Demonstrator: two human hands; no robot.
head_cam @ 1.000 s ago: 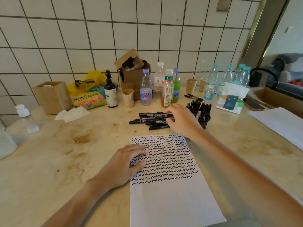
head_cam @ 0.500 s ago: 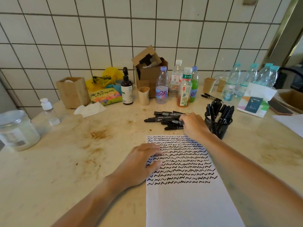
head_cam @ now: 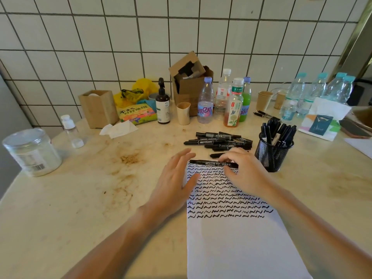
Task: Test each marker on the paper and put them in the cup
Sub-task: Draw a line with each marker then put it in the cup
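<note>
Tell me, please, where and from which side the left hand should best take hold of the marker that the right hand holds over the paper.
Probably at its free left end. The marker lies level, crosswise over the top edge of the paper. The right hand pinches its right part, and the left end sticks out bare. The left hand, open, is already beside it, so it should come from the left and pinch across the barrel.

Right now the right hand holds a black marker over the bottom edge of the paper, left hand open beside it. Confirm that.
Not quite. The head view shows the right hand holding the black marker over the top edge of the paper, not the bottom. The left hand is open beside it.
</note>
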